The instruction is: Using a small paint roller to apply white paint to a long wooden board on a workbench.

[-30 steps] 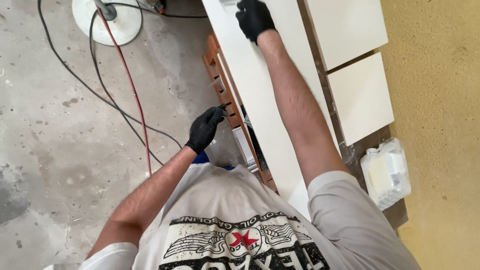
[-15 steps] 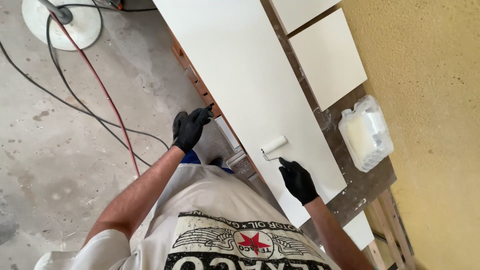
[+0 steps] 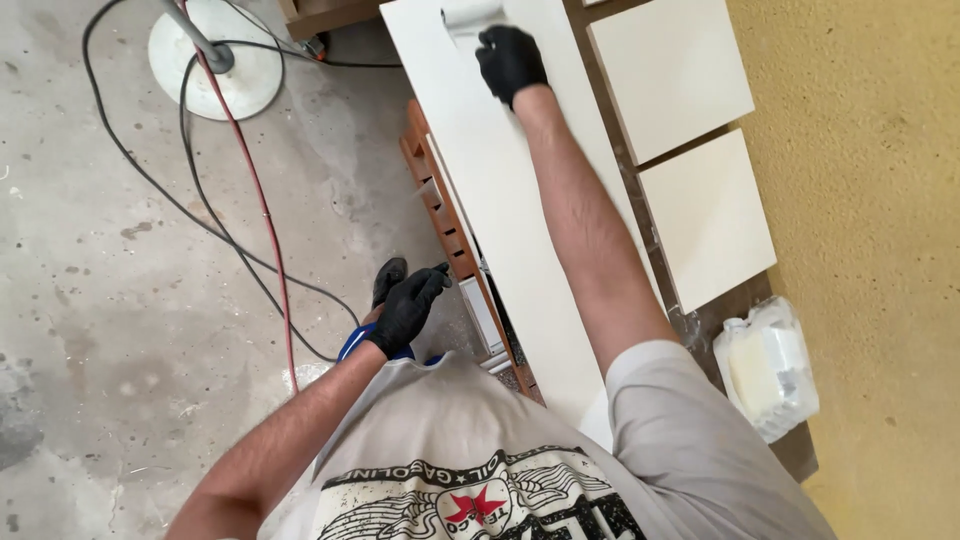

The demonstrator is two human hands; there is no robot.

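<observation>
Gripping a paint roller (image 3: 472, 17) at the far end of the long white panel (image 3: 520, 230), the right hand (image 3: 511, 62) has its gloved fingers closed on the handle; the left hand (image 3: 408, 305), fingers loosely curled and empty, hangs beside the bench (image 3: 452, 235) edge

You are standing in a workshop or a room under renovation: the bare concrete floor (image 3: 120, 330) is stained and dusty, with black cables (image 3: 150, 190) and a red hose (image 3: 255, 200) trailing across it past a round white stand base (image 3: 215, 60). A long white panel (image 3: 510, 200) lies on wooden supports (image 3: 450, 230), smaller white panels (image 3: 670, 75) lie beside it, and a plastic jug (image 3: 768, 365) sits near the rough yellow wall (image 3: 870, 200).
</observation>
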